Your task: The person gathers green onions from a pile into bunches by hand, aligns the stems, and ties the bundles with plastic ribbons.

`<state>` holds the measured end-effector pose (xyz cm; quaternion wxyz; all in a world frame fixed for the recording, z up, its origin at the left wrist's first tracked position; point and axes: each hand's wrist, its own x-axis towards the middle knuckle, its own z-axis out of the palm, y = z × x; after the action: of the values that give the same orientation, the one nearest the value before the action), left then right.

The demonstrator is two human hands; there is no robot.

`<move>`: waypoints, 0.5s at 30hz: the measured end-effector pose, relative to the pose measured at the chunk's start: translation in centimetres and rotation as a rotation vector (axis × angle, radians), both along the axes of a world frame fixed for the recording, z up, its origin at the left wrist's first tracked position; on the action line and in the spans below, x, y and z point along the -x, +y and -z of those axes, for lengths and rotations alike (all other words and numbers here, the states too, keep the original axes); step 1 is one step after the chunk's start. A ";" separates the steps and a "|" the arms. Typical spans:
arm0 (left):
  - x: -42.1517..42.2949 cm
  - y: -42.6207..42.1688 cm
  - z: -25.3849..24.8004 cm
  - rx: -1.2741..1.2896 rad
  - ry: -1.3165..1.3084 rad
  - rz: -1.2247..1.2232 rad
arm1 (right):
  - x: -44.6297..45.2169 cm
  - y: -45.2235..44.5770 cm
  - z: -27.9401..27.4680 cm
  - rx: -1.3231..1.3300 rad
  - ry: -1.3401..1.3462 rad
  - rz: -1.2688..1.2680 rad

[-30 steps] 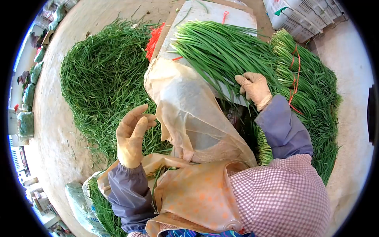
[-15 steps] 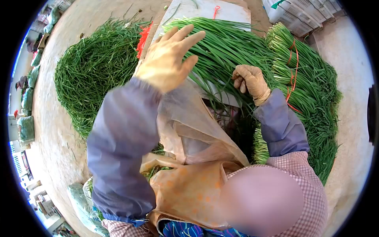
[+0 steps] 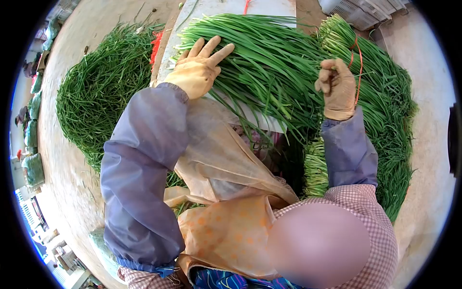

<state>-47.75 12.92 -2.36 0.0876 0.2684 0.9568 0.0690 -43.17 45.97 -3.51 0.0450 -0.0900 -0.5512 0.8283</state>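
A thick pile of green garlic chives (image 3: 260, 58) lies across a white board (image 3: 281, 6), its pale stalk ends to the left. My left hand (image 3: 195, 72), in a tan glove, rests on those stalk ends with its fingers spread. Beyond the pile's right part is my right hand (image 3: 338, 89), gloved too, its fingers curled in toward the thumb. What those fingers hold, if anything, is hidden. Close by it, chive bundles (image 3: 337, 38) tied with red bands (image 3: 358, 72) are stacked on the right.
A big heap of loose green leaves (image 3: 103, 101) covers the floor at left. Red ties (image 3: 155, 48) hang at the board's left edge. Pale plastic crates (image 3: 356, 14) stand at the back right. Below the board, more chive stalks (image 3: 315, 168) stand beside my apron (image 3: 226, 221).
My left hand has come down from above onto the stalk ends of the chives. The right hand has moved right and slightly farther away, its fingers still curled. The view has shifted a little.
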 end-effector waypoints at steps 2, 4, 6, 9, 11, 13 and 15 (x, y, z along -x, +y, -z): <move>-0.1 -0.2 0.3 -0.020 0.022 0.000 | -0.2 1.5 -0.3 0.028 0.075 -0.017; 0.0 -0.1 0.3 -0.018 0.030 0.000 | -1.2 2.0 -1.8 0.043 0.061 -0.128; 0.0 -0.1 0.5 -0.035 0.043 -0.003 | -3.1 1.1 -4.2 -0.215 -0.057 -0.341; 0.0 -0.1 0.8 -0.057 0.041 -0.006 | -5.6 -1.2 -4.7 -0.468 -0.278 -0.487; -0.2 0.0 0.5 -0.056 0.045 -0.009 | -6.3 -1.7 -3.3 -0.526 -0.363 -0.504; -0.3 0.0 0.5 -0.053 0.054 -0.006 | -6.6 -2.6 -2.2 -0.550 -0.400 -0.461; -0.3 0.0 0.6 -0.050 0.064 -0.001 | -6.6 -3.7 -0.2 -0.848 -0.213 -0.432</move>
<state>-47.45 12.96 -2.94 0.0502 0.2722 0.9572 0.0843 -36.60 42.31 -3.35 -0.1517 -0.0314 -0.8477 0.5074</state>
